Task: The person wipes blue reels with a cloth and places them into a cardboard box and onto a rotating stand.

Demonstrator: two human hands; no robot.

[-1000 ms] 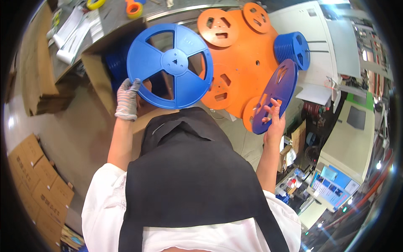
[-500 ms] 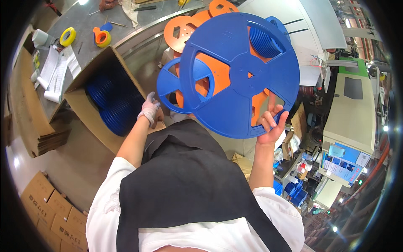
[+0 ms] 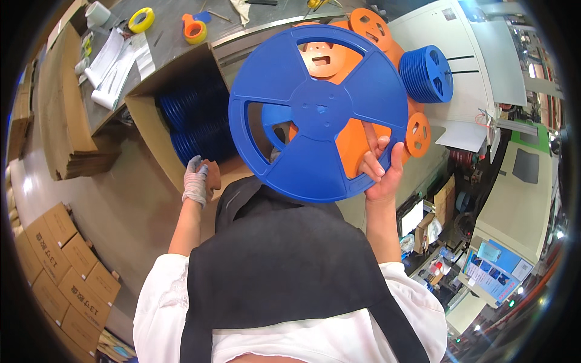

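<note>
My right hand (image 3: 380, 169) grips a large blue spoked reel (image 3: 318, 112) at its lower right rim and holds it up flat toward the camera. Orange reels (image 3: 369, 24) lie on the table behind it and are partly hidden. My gloved left hand (image 3: 195, 179) is down at the near flap of an open cardboard box (image 3: 151, 130), fingers loosely bent, with nothing seen in it. Inside the box stand rows of blue reels (image 3: 196, 124).
A stack of blue reels (image 3: 426, 72) sits on a white surface at the right. A yellow tape roll (image 3: 140, 20), an orange tape dispenser (image 3: 195, 28) and papers lie on the grey bench. Flat cardboard (image 3: 57, 109) leans at the left, and printed cartons (image 3: 60, 266) sit on the floor.
My right hand brought the blue reel up and flat in front of the camera. The reel my left hand held is out of it, and that hand dropped to the box flap.
</note>
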